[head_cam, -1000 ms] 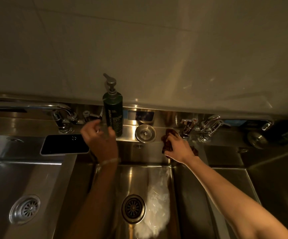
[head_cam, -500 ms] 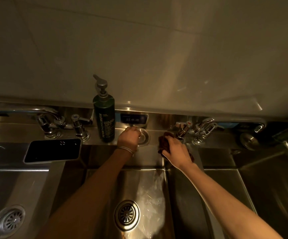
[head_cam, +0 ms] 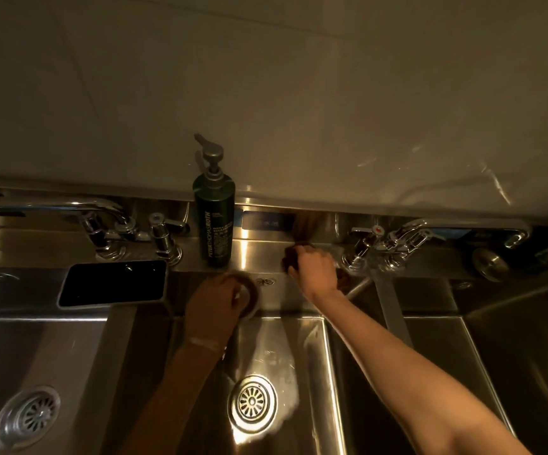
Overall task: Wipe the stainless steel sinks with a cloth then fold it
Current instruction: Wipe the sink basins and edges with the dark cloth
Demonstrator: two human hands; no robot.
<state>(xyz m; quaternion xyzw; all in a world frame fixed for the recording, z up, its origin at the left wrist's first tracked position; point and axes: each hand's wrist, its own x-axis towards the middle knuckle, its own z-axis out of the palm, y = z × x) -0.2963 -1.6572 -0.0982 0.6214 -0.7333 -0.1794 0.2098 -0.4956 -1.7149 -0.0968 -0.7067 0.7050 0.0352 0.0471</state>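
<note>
Sinks point(head_cam: 361, 372) of brushed stainless steel sit three in a row, rectangular and flat-bottomed. The left basin point(head_cam: 52, 349) and the middle basin point(head_cam: 282, 343) each hold a round slotted drain strainer, point(head_cam: 27, 418) and point(head_cam: 253, 403); a pale streak lies beside the middle one. The right basin point(head_cam: 512, 356) is too dark to read.

The dark brownish cloth point(head_cam: 289, 257) is on the back ledge between the two faucets. The right hand point(head_cam: 315, 267) bunches it under curled fingers and presses it to the steel, just beside the right-hand chrome faucet point(head_cam: 387, 241). The left hand point(head_cam: 213, 303), with a thin bracelet point(head_cam: 205, 343) at the wrist, grips a round metal drain plug point(head_cam: 249, 295) by its rim over the back edge of the middle basin; both are blurred.

A tall dark-green pump bottle point(head_cam: 213, 221) stands upright on the ledge. Left of it are a long-spouted chrome faucet point(head_cam: 111, 221) and a black phone point(head_cam: 115, 282) lying flat, screen up. A second round plug point(head_cam: 490, 262) rests on the ledge at the far right.
</note>
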